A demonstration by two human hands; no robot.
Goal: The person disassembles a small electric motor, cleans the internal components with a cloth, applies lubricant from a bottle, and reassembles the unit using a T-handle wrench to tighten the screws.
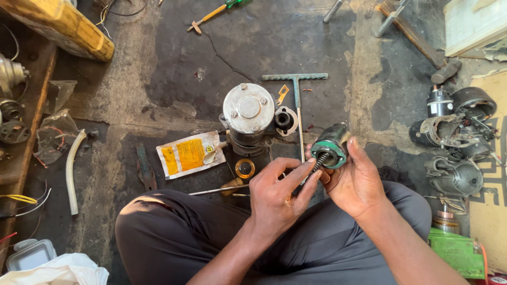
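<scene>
Now right hand (355, 182) grips solenoid (330, 146).

Even, diffuse daylight falls on the scene, brightest on the pale concrete behind the silver motor housing (249, 108), whose flat cap shows mild glare. Shadows are soft and short, deepest on the dark floor left of the housing. Focus is sharp near it; edges farthest from it bow slightly through wide-angle distortion.
</scene>
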